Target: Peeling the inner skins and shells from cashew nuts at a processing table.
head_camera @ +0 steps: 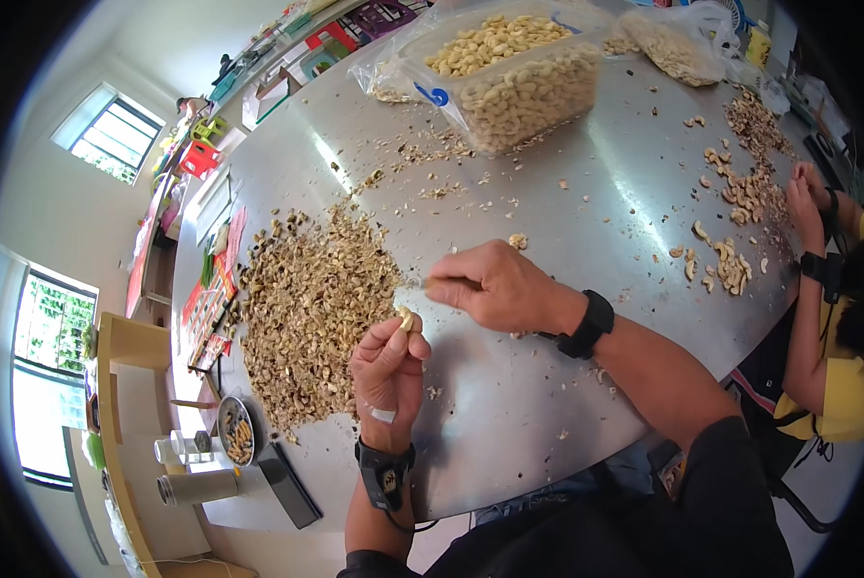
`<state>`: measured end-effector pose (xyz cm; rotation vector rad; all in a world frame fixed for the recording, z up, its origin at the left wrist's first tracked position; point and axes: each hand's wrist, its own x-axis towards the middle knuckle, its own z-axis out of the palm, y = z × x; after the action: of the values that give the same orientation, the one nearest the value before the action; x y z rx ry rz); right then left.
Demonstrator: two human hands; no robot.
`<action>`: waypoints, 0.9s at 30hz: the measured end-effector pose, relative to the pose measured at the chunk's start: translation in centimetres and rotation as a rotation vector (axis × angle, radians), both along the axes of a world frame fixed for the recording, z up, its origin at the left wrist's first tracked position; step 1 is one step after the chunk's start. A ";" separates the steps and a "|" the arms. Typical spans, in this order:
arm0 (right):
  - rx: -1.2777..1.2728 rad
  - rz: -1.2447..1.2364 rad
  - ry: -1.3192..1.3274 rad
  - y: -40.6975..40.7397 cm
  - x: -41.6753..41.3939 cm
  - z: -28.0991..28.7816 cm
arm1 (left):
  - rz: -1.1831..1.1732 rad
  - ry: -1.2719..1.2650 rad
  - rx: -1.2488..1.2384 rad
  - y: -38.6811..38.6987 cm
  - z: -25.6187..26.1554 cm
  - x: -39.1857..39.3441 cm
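A pale cashew kernel [405, 318] is pinched between the thumb and fingers of my left hand [390, 361], just off the near right edge of a large heap of cashew pieces and skins [309, 318]. My right hand [500, 285] hovers above the metal table, up and to the right of the left one. Its thumb and forefinger are drawn together, with a blurred greyish tip in front of them; whether they grip a small tool cannot be made out. Beyond that hand lies a small cluster of kernels [518, 240].
A clear plastic tub [519, 101] full of cashews stands at the back, beside a plastic bag of nuts [681, 50]. On the right, another person's hands [806, 199] are near loose kernels [732, 267]. A bowl of cigarette butts [237, 433], a phone [289, 484] and a flask [199, 487] sit left.
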<state>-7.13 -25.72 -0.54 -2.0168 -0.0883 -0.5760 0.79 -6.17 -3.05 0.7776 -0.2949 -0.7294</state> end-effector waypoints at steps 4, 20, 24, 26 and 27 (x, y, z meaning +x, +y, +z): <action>-0.108 0.113 0.008 0.0 -0.2 -0.1 | 0.010 0.021 0.013 -0.1 -0.2 0.1; -0.094 0.007 0.004 0.3 0.1 -0.4 | 0.051 0.028 -0.009 -0.1 0.2 -0.1; -0.148 0.050 -0.016 0.8 -0.1 -0.5 | 0.054 0.032 -0.026 -0.3 0.1 -0.2; -0.149 0.059 -0.021 0.9 0.0 -0.6 | 0.053 0.035 -0.030 -0.3 0.2 -0.2; -0.148 0.061 -0.017 0.9 -0.1 -0.5 | 0.055 0.041 -0.029 -0.3 0.3 -0.3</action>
<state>-7.19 -24.82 -1.07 -2.1444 -0.2076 -0.5612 0.49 -6.49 -2.77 0.7397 -0.2457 -0.6871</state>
